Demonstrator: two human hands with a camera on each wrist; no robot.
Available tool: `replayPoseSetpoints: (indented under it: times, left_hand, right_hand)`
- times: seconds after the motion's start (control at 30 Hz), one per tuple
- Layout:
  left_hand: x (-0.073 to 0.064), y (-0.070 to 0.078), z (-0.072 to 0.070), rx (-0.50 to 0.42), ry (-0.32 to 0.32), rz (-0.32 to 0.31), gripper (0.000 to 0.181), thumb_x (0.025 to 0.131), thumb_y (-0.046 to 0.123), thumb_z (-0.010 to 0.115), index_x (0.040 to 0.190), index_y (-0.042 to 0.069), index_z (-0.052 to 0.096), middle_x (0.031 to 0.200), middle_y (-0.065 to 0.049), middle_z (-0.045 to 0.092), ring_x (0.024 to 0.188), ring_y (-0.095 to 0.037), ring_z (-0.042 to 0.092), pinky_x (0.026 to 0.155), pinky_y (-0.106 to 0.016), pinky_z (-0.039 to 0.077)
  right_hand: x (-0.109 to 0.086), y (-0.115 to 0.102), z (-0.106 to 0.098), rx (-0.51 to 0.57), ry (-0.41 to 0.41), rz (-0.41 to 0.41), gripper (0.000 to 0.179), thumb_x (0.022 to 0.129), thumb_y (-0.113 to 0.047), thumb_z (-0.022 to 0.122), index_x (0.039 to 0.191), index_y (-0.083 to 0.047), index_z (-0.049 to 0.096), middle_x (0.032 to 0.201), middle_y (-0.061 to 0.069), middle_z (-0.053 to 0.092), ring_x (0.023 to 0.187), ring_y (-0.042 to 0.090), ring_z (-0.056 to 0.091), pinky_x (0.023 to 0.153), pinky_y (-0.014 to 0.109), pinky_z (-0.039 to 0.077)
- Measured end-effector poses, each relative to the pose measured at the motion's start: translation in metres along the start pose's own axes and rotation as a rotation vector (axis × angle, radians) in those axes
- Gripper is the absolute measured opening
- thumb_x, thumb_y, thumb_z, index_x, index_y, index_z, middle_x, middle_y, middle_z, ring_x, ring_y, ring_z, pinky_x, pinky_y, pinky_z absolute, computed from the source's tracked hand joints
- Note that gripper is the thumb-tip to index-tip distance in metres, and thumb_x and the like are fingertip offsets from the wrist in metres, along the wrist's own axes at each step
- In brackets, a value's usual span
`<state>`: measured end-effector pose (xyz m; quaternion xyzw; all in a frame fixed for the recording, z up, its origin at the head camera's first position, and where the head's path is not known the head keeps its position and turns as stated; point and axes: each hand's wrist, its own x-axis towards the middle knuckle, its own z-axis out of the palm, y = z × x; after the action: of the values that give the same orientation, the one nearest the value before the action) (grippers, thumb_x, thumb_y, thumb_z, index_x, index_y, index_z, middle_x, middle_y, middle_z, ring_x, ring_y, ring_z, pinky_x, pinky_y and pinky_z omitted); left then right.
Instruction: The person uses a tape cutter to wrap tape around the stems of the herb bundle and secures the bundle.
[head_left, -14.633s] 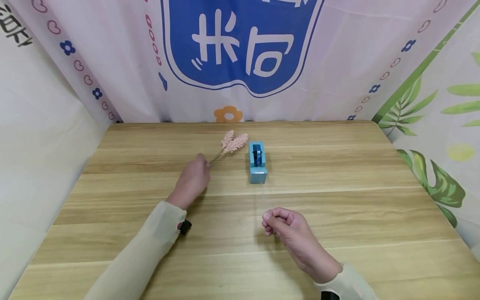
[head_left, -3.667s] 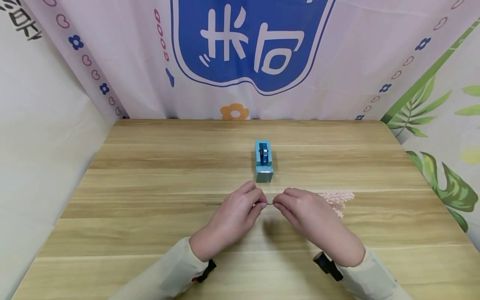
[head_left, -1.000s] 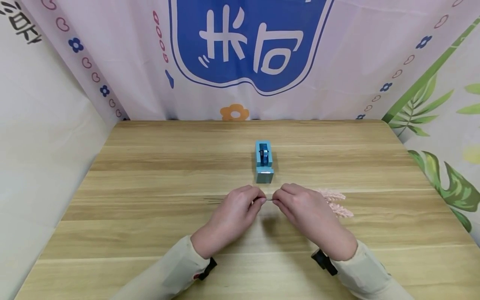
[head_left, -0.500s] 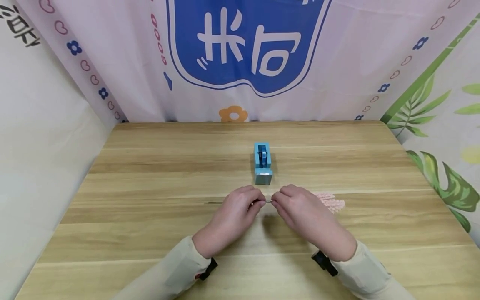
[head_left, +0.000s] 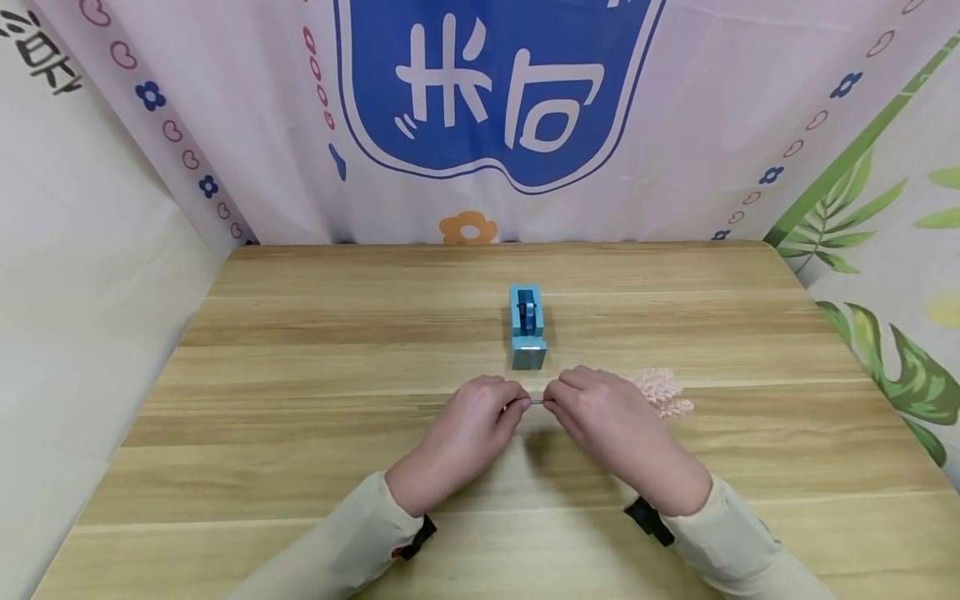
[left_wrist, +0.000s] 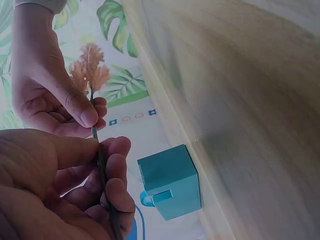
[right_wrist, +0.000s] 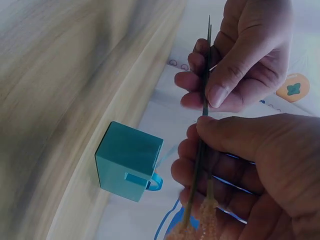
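Two pink artificial flower sprigs [head_left: 663,393] on thin dark stems [right_wrist: 208,75] lie crosswise above the table, heads to the right. My left hand [head_left: 467,433] pinches the stems between thumb and fingers, their bare ends sticking out to its left. Close beside it, my right hand [head_left: 613,433] pinches the same stems nearer the flower heads. Only a short piece of stem shows between the fingertips. Whether tape is wrapped there is too small to tell. Just beyond the hands stands a blue tape dispenser [head_left: 528,329] with a roll in it.
The wooden table [head_left: 300,350] reaches back to a printed cloth backdrop [head_left: 247,108] with a blue sign. Leaf-patterned cloth [head_left: 900,367] hangs at the right side. Black camera straps sit on both wrists.
Long ago my left hand held the sprigs at left while my right hand was in front of the dispenser. Now both pinch the stems together. Over the last second the flower heads have turned slightly.
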<state>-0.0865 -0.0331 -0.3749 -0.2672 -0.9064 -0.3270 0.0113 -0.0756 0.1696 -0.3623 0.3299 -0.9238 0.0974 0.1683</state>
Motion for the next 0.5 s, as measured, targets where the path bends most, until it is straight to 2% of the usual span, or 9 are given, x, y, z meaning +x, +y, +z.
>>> replayPoseSetpoints:
  times: [0.2, 0.4, 0.5]
  left_hand:
    - [0.002, -0.0028, 0.0013, -0.023, -0.018, -0.007, 0.011, 0.102, 0.012, 0.068, 0.099, 0.007, 0.077, 0.086, 0.0, 0.069, 0.073, -0.008, 0.056, 0.067, -0.022, 0.049]
    - [0.0029, -0.0045, 0.0024, -0.054, -0.003, 0.009, 0.01, 0.102, 0.011, 0.069, 0.098, 0.008, 0.077, 0.09, 0.0, 0.071, 0.077, -0.009, 0.059, 0.07, -0.023, 0.051]
    - [0.0032, -0.0048, 0.0026, -0.06, 0.003, 0.013, 0.009, 0.102, 0.011, 0.069, 0.098, 0.008, 0.077, 0.091, 0.0, 0.071, 0.079, -0.009, 0.059, 0.072, -0.024, 0.052]
  right_hand:
    - [0.0009, -0.0004, -0.0002, 0.041, -0.052, 0.044, 0.005, 0.097, -0.013, 0.075, 0.094, -0.014, 0.072, 0.087, -0.004, 0.066, 0.069, 0.005, 0.058, 0.06, 0.021, 0.052]
    - [0.0008, 0.0003, -0.0001, 0.07, -0.089, 0.065, 0.006, 0.099, -0.013, 0.073, 0.095, -0.014, 0.068, 0.087, -0.005, 0.063, 0.068, 0.004, 0.051, 0.059, 0.019, 0.048]
    - [0.0011, 0.0004, 0.0001, 0.059, -0.089, 0.06, 0.005, 0.099, -0.013, 0.072, 0.095, -0.013, 0.07, 0.085, -0.004, 0.064, 0.071, 0.006, 0.055, 0.061, 0.021, 0.05]
